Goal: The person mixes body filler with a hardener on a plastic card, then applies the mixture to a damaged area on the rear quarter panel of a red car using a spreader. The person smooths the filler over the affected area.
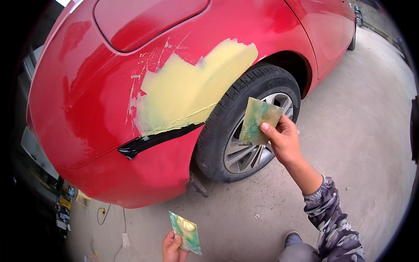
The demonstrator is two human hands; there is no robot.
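A stained card (258, 124) is pinched by the fingers of the right hand (286, 142), in front of the wheel (244, 157). Up and left of it, a yellow patch (187, 89) is spread on the red car (96, 111), its long way slanting up to the right. Farther off, a second card (188, 239) with yellow paste (187, 225) is gripped by the left hand (173, 249).

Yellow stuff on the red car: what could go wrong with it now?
The body filler reaches very near the rear tyre, so a slip of the spreader in the right hand might smear the rubber. A raised line runs along the filler's lower edge, above the black strip; hardened like that, it could leave a bump. The pale blob on the left hand's flat plate might drop.
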